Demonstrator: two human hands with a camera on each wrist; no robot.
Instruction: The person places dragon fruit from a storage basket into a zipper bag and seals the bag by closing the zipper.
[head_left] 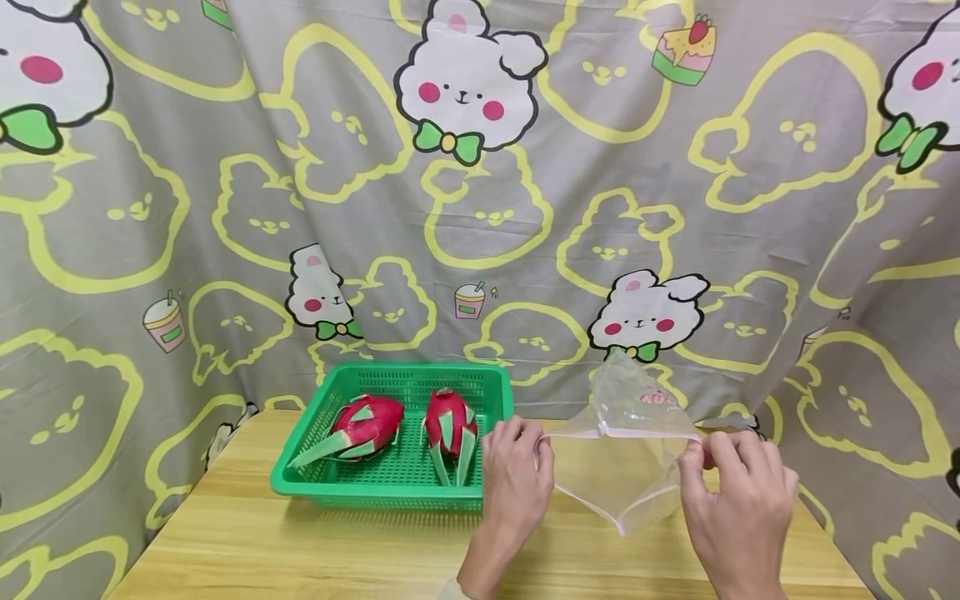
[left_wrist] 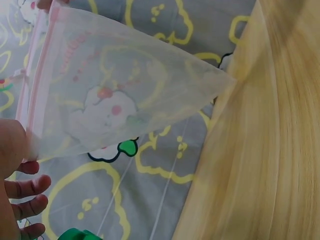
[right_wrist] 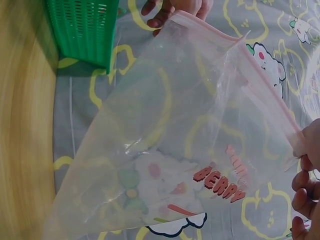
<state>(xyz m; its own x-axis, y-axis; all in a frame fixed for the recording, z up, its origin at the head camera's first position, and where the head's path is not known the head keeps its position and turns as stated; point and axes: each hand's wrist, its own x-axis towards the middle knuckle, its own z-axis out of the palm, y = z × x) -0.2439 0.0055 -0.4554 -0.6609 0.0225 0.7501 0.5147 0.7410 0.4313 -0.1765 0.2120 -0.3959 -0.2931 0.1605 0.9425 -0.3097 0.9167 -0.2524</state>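
A clear zip bag (head_left: 622, 475) with a pale pink zip edge is stretched between both hands, its mouth spread apart. My left hand (head_left: 516, 475) pinches one end of the zip edge, and my right hand (head_left: 738, 500) pinches the other. Pink lettering (right_wrist: 220, 185) and a faint print show on the bag in the right wrist view. In the left wrist view the bag's lower corner (left_wrist: 227, 80) reaches toward the table. Left of the hands, two red dragon fruits, one on its side (head_left: 367, 425) and one more upright (head_left: 448, 425), lie in a green basket (head_left: 390, 493).
The green basket stands on a light wooden table (head_left: 247, 550), its right side close to my left hand. Behind the table hangs a grey curtain (head_left: 510, 75) with cartoon prints, which also runs along both sides.
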